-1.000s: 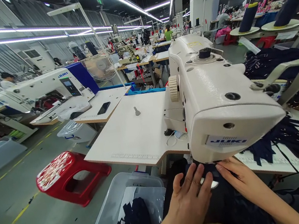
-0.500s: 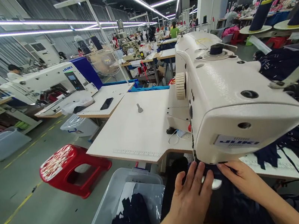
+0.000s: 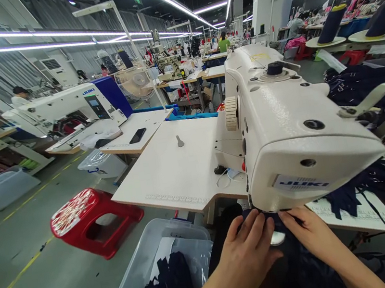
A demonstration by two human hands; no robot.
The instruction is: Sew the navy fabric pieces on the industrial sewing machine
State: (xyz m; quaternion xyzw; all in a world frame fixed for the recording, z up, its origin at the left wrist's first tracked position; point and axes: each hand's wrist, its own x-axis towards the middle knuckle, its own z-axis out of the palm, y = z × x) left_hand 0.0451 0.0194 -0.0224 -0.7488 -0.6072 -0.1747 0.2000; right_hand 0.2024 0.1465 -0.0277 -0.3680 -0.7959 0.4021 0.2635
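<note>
A white JUKI sewing machine [image 3: 286,134] fills the middle right, its head end facing me. Dark navy fabric [image 3: 300,273] lies under its head and runs down toward me. My left hand [image 3: 247,257] rests flat on this fabric just left of the needle area, fingers stretched out and close together. My right hand [image 3: 309,232] lies flat on the fabric on the other side, fingertips at the machine's lower edge. A small white part [image 3: 277,237] shows between the two hands. The needle itself is hidden by the machine head.
A clear plastic bin [image 3: 150,272] with dark fabric pieces stands at lower left, a red stool [image 3: 91,218] beyond it. The white table [image 3: 174,166] carries a cable. More navy fabric [image 3: 377,183] is piled at right. Other sewing stations and people fill the hall behind.
My left hand's fingers have drawn closer together and slid slightly toward the machine. The view has shifted a little; my right hand stays in place.
</note>
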